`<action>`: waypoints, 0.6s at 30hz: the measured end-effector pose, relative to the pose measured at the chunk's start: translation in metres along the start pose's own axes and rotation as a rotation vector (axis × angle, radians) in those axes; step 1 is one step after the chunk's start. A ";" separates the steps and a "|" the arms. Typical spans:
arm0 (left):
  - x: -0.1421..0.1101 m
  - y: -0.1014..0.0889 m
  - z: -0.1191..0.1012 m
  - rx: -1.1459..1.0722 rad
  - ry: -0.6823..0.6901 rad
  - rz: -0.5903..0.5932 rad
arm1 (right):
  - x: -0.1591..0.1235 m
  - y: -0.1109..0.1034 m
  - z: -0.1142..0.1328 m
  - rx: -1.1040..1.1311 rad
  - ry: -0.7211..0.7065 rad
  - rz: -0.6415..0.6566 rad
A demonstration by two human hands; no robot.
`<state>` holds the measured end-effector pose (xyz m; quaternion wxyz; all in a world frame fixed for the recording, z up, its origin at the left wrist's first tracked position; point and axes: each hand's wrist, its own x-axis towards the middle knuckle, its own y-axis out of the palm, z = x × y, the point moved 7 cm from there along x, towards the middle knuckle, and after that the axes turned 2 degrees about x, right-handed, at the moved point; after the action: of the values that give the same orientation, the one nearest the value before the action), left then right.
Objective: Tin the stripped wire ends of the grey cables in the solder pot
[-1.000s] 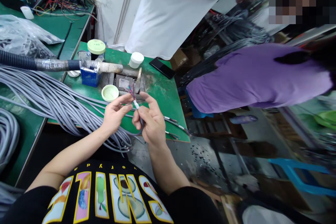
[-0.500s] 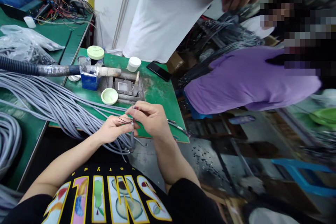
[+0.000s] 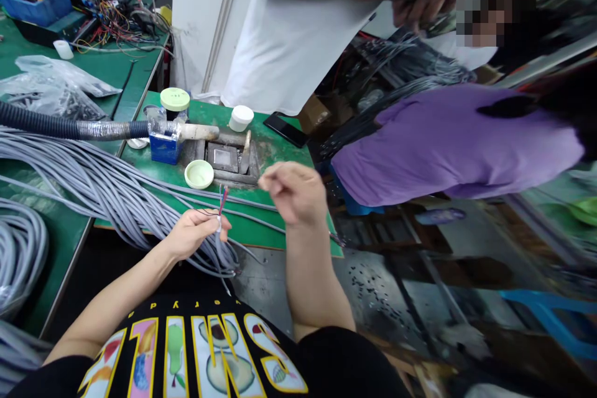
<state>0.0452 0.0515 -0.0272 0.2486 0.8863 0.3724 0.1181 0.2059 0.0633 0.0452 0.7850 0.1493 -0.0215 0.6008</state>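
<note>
My left hand (image 3: pixel 192 234) pinches the stripped end of a grey cable, with its thin red, blue and dark wires (image 3: pixel 222 199) fanning upward past the fingertips. A small white piece (image 3: pixel 219 222) shows at the base of these wires. My right hand (image 3: pixel 298 193) is raised over the table edge, apart from the cable, with its fingers curled together; whatever they hold, if anything, is too small to make out. A thick bundle of grey cables (image 3: pixel 100 177) runs from the left under my left hand, some ends hanging past the edge.
On the green table (image 3: pixel 291 165) are a solder pot (image 3: pixel 224 158), a pale dish (image 3: pixel 199 174), a white jar (image 3: pixel 241 118), a phone (image 3: pixel 285 130) and a black hose (image 3: pixel 41 121). A person in white stands opposite; another in purple (image 3: pixel 457 137) is at right.
My right hand has left the wires and moved up and right. My left hand has shifted slightly left with the cable end, whose wires now stand exposed.
</note>
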 end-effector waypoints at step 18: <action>0.001 0.000 0.007 -0.302 -0.071 0.094 | 0.005 0.029 -0.019 0.219 0.024 -0.062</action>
<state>0.0486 0.0500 -0.0327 0.3861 0.8589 0.2995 0.1530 0.1768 0.0797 0.0343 0.7823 0.2277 0.0586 0.5768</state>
